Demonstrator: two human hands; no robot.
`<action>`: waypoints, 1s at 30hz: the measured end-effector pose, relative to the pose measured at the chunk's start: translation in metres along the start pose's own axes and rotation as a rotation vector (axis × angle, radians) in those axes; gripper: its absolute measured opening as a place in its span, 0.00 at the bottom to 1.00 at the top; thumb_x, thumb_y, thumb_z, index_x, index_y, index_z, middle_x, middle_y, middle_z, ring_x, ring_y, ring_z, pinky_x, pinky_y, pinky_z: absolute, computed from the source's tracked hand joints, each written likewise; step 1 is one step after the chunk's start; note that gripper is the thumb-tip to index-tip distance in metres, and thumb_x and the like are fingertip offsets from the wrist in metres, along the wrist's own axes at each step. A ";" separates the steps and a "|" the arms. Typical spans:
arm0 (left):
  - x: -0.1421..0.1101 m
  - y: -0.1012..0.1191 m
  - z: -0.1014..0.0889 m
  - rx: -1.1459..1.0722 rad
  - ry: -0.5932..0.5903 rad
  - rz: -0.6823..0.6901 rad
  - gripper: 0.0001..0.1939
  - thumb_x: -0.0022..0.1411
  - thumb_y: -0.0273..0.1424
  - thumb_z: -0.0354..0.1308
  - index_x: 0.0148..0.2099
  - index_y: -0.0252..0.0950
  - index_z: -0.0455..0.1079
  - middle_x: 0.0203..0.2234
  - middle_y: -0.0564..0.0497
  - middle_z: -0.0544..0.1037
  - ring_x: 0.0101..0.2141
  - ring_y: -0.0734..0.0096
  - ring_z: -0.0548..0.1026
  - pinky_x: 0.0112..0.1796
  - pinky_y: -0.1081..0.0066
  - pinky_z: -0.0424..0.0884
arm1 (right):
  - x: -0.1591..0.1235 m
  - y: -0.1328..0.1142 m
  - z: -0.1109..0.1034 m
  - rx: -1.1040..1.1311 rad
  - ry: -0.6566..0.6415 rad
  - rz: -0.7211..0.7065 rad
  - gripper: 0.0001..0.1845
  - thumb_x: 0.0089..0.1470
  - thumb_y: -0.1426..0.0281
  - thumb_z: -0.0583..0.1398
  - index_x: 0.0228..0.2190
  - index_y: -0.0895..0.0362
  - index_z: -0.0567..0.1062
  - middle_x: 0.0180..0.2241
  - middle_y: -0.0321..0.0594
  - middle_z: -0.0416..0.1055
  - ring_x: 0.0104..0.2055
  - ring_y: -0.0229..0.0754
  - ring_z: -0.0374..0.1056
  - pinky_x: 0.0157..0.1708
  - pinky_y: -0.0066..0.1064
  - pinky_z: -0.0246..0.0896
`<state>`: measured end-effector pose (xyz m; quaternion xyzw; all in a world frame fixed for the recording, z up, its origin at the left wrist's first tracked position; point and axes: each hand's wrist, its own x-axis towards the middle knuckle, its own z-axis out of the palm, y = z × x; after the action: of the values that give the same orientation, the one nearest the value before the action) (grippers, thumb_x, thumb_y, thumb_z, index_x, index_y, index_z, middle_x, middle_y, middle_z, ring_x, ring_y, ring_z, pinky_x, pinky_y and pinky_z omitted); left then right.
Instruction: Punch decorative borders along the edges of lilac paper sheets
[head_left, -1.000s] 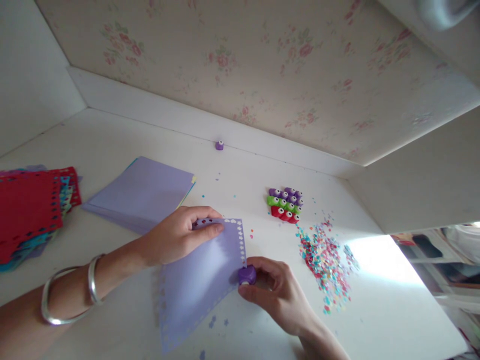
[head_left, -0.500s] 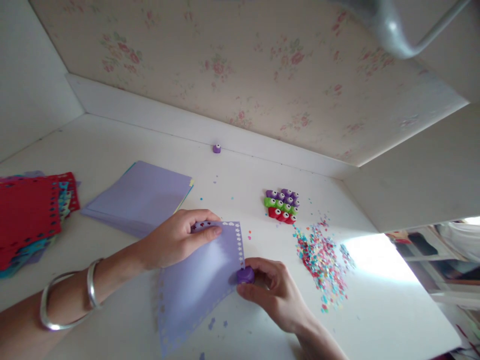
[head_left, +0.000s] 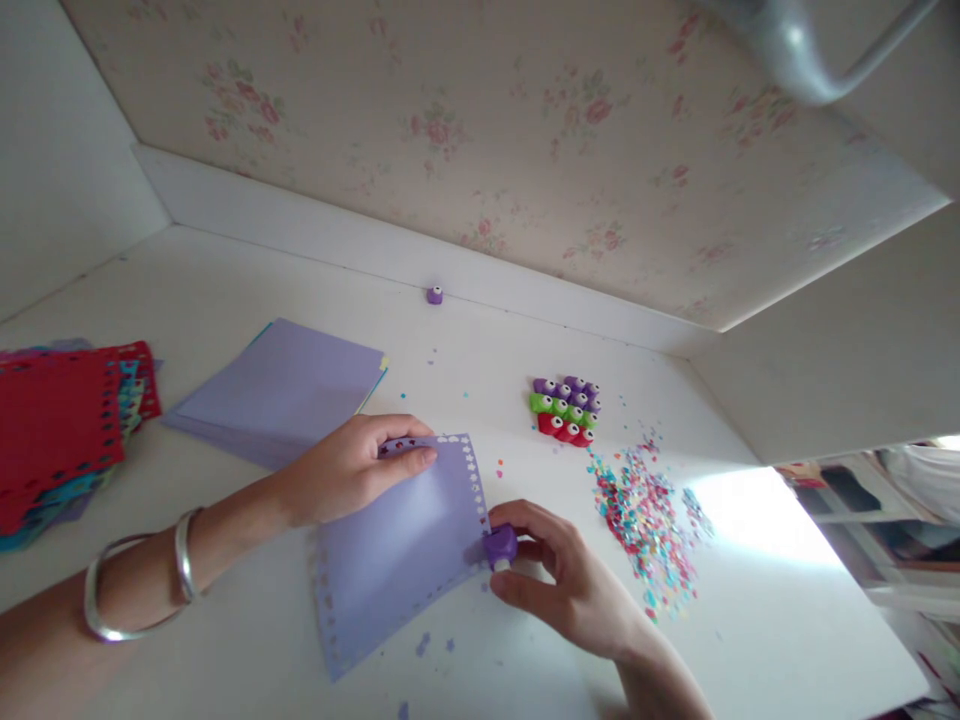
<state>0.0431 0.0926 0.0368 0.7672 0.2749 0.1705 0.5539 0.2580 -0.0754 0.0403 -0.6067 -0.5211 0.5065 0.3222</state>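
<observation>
My left hand pinches the top edge of a lavender sheet of paper, thumb on top and fingers behind. Small shapes are cut out along the sheet's borders. A purple craft punch sits at the sheet's right edge, near the lower right corner, gripped between the thumb and fingers of my right hand. Whether the paper's edge is inside the punch's slot I cannot tell. Several lavender punched-out bits lie on the table below the sheet.
Plain lavender sheets lie stacked behind my left hand. Punched red and coloured sheets are at the far left. Rows of purple, green and red punches stand at right, beside a confetti heap. One purple punch is near the wall.
The punch has turned in my right hand, which has shifted slightly right, so its white button now shows. The sheet has tilted, its top right corner moving left and its lower end rising.
</observation>
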 end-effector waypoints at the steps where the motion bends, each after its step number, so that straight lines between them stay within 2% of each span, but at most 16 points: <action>1: 0.000 -0.001 0.000 -0.001 -0.007 -0.002 0.13 0.65 0.41 0.54 0.41 0.39 0.74 0.36 0.53 0.80 0.38 0.65 0.76 0.40 0.73 0.69 | -0.001 0.000 -0.002 0.004 -0.013 0.000 0.15 0.51 0.70 0.65 0.43 0.56 0.74 0.40 0.42 0.71 0.40 0.41 0.69 0.42 0.33 0.69; 6: 0.000 -0.005 -0.001 0.001 -0.023 -0.013 0.13 0.65 0.41 0.55 0.40 0.39 0.74 0.34 0.53 0.79 0.38 0.66 0.76 0.39 0.73 0.69 | -0.007 0.001 -0.015 0.083 -0.059 0.025 0.16 0.52 0.68 0.66 0.43 0.56 0.75 0.41 0.42 0.68 0.40 0.40 0.68 0.42 0.32 0.69; 11: 0.001 -0.008 -0.002 0.000 -0.004 -0.033 0.13 0.65 0.42 0.55 0.39 0.39 0.75 0.33 0.53 0.79 0.37 0.67 0.76 0.38 0.74 0.68 | -0.012 0.012 -0.027 0.145 -0.016 0.075 0.22 0.52 0.64 0.67 0.48 0.54 0.75 0.40 0.41 0.69 0.37 0.38 0.68 0.35 0.29 0.68; 13: 0.002 -0.009 -0.002 -0.020 0.003 -0.039 0.13 0.64 0.42 0.56 0.39 0.39 0.75 0.33 0.53 0.79 0.36 0.67 0.75 0.38 0.74 0.69 | -0.012 0.016 -0.029 0.236 0.043 0.075 0.24 0.52 0.64 0.67 0.50 0.53 0.73 0.39 0.41 0.71 0.36 0.38 0.68 0.33 0.29 0.67; 16: 0.003 -0.011 -0.004 -0.091 0.021 -0.083 0.14 0.63 0.43 0.57 0.39 0.38 0.75 0.32 0.53 0.78 0.34 0.67 0.74 0.34 0.74 0.69 | -0.011 0.019 -0.031 0.386 0.153 -0.009 0.19 0.51 0.64 0.67 0.45 0.52 0.74 0.38 0.40 0.74 0.37 0.38 0.69 0.35 0.29 0.67; 18: 0.002 -0.012 -0.005 -0.178 0.017 -0.140 0.15 0.63 0.45 0.57 0.39 0.38 0.74 0.30 0.53 0.77 0.31 0.68 0.74 0.31 0.74 0.69 | -0.010 0.018 -0.034 0.450 0.229 -0.056 0.14 0.52 0.64 0.67 0.41 0.53 0.76 0.40 0.41 0.75 0.39 0.38 0.70 0.38 0.29 0.68; 21: 0.001 -0.016 -0.005 -0.315 0.015 -0.216 0.17 0.61 0.47 0.59 0.40 0.38 0.73 0.29 0.53 0.77 0.28 0.68 0.74 0.28 0.74 0.68 | -0.005 0.015 -0.042 0.515 0.352 -0.072 0.14 0.53 0.63 0.66 0.42 0.52 0.78 0.46 0.43 0.76 0.43 0.41 0.72 0.43 0.32 0.70; 25: 0.002 -0.023 -0.003 -0.410 0.049 -0.246 0.19 0.57 0.48 0.63 0.41 0.38 0.74 0.31 0.52 0.79 0.29 0.67 0.75 0.28 0.74 0.69 | 0.008 0.003 -0.055 0.524 0.489 -0.101 0.15 0.54 0.61 0.66 0.43 0.52 0.80 0.45 0.42 0.77 0.44 0.42 0.73 0.50 0.36 0.69; 30: 0.003 -0.025 -0.001 -0.420 0.033 -0.234 0.19 0.57 0.48 0.62 0.38 0.37 0.73 0.29 0.52 0.78 0.27 0.66 0.74 0.27 0.73 0.68 | 0.036 -0.021 -0.082 0.414 0.564 -0.112 0.18 0.51 0.59 0.67 0.43 0.54 0.80 0.45 0.42 0.76 0.44 0.44 0.73 0.55 0.41 0.66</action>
<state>0.0392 0.1016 0.0139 0.5952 0.3296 0.1711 0.7127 0.3274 -0.0248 0.0722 -0.6148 -0.3305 0.3956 0.5968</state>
